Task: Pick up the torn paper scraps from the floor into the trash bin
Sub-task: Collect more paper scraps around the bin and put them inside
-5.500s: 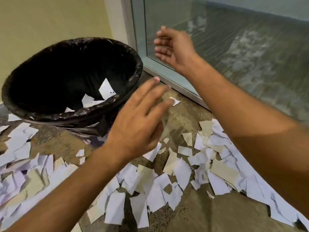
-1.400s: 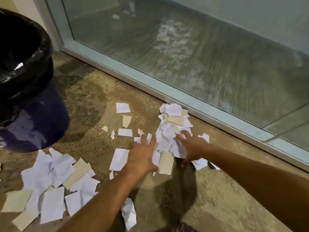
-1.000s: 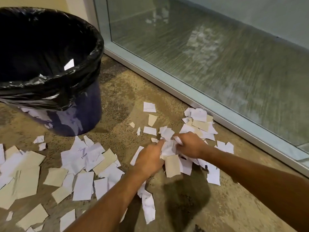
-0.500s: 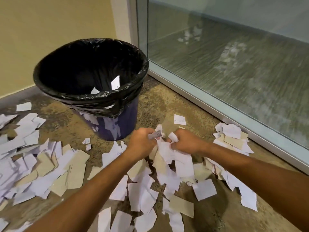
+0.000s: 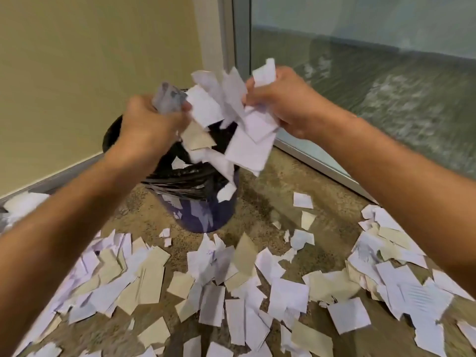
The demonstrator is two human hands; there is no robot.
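Both hands hold a bunch of white and tan paper scraps in the air above the trash bin, a dark blue bin with a black liner. My left hand grips the left side of the bunch, fingers curled round crumpled paper. My right hand grips the right side. A few scraps dangle and one piece falls in front of the bin's rim. My hands and the bunch hide much of the bin's opening. Many more scraps lie on the floor in front of the bin.
A yellow wall stands behind the bin on the left. A glass panel with a pale metal frame runs along the right. Scraps cover the speckled brown floor to the left, front and right.
Both hands have lifted the gathered bunch of scraps from just above the floor up to over the bin. A few pieces have dropped from the bunch.
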